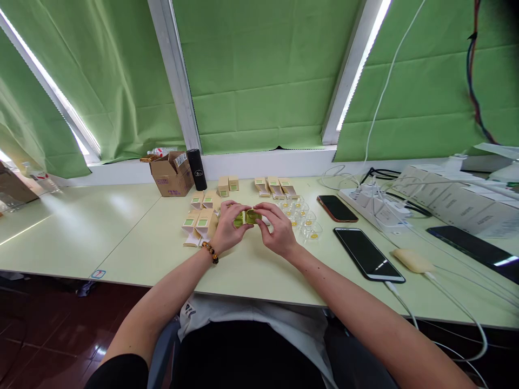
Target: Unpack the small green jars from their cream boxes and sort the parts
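My left hand [230,226] is closed, its thumb and fingers pinching a small shiny yellow-green piece [238,219]. Right beside it, the closed fingertips of my right hand [278,229] grip a second yellow-green piece [253,216]. Whether the two are joined I cannot tell. Close to my left hand stand several small cream cartons [206,222] with green square labels, some with flaps folded out. To the right of my right hand sit several clear plastic cups [312,231] with yellow spots inside.
Farther back are more small cartons [275,187], an open cardboard box [171,175] and a black cylinder [197,169]. On the right lie a phone [337,208], a larger phone [368,254] with a cable, a power strip [375,208] and white boxes [458,197].
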A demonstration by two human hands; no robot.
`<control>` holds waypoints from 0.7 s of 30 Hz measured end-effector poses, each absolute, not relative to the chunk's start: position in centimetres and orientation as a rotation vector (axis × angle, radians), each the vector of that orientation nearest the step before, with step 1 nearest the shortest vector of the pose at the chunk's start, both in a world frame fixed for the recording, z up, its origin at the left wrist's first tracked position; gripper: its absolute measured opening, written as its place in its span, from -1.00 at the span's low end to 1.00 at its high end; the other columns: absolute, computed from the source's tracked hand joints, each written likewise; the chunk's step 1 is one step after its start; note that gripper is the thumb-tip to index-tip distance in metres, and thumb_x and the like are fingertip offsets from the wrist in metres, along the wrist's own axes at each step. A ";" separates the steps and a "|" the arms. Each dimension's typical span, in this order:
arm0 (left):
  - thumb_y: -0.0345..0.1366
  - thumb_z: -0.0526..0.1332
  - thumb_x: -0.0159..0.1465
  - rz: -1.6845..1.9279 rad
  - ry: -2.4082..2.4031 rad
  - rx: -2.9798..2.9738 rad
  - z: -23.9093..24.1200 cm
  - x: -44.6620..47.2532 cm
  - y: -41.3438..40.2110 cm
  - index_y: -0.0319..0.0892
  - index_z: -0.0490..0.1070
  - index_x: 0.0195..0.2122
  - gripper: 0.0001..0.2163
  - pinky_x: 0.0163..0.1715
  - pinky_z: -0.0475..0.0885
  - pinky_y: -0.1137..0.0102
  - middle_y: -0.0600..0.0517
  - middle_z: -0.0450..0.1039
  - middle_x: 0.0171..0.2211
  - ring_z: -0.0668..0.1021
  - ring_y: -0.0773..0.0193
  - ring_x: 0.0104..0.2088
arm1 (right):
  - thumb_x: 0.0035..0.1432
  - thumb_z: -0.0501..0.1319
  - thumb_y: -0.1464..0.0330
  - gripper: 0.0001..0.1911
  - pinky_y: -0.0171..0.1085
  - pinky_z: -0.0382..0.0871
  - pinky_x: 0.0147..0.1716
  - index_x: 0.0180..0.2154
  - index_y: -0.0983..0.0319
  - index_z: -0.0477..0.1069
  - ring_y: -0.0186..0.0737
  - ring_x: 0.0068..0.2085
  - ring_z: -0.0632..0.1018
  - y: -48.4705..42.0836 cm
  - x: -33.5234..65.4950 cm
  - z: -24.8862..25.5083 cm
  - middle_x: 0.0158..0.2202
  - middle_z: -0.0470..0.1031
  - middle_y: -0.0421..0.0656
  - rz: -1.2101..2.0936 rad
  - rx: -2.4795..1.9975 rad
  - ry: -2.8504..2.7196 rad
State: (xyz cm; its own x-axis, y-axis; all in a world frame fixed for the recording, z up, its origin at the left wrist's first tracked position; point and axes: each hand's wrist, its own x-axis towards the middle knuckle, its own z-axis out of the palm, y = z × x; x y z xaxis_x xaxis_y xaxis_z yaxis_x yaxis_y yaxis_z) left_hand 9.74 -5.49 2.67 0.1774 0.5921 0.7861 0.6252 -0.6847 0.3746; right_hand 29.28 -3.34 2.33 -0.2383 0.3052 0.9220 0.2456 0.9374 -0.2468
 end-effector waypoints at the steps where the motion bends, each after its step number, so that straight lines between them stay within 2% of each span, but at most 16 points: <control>1: -0.34 0.45 0.26 -1.554 -1.221 -2.382 2.7 9.8 -5.5 -0.11 0.50 0.09 -0.63 0.18 0.40 0.02 -0.09 0.58 -0.06 0.38 -0.03 0.13 | 0.39 0.15 0.46 -0.74 0.05 0.63 0.03 0.03 0.16 0.51 0.00 0.04 0.62 -3.3 29.2 2.2 0.01 0.54 0.05 0.048 -0.413 -1.823; 5: -0.37 0.44 0.24 -1.493 -1.189 -2.371 2.6 10.0 -5.7 -0.10 0.51 0.08 -0.62 0.17 0.39 -0.01 -0.08 0.58 -0.07 0.39 -0.04 0.10 | 0.42 0.12 0.43 -0.75 0.03 0.67 -0.02 -0.06 0.14 0.57 -0.02 0.00 0.64 -2.8 28.9 1.6 0.00 0.54 0.04 0.057 -0.456 -1.816; 13: -0.35 0.39 0.29 -1.463 -1.130 -2.317 2.5 10.0 -5.7 -0.08 0.54 0.09 -0.67 0.14 0.41 -0.01 -0.08 0.59 -0.06 0.43 -0.03 0.08 | 0.42 0.11 0.44 -0.72 -0.01 0.66 -0.06 -0.08 0.13 0.59 -0.05 -0.03 0.62 -2.6 28.9 1.2 -0.01 0.50 0.02 0.047 -0.485 -1.827; 21: -0.33 0.41 0.30 -1.440 -1.072 -2.290 2.2 9.9 -5.6 -0.08 0.54 0.11 -0.66 0.12 0.44 0.01 -0.09 0.61 -0.06 0.41 -0.04 0.10 | 0.36 0.17 0.46 -0.78 -0.11 0.48 -0.24 -0.24 0.15 0.59 -0.05 -0.11 0.46 -2.7 29.1 1.7 -0.17 0.38 -0.03 -0.212 -0.643 -1.806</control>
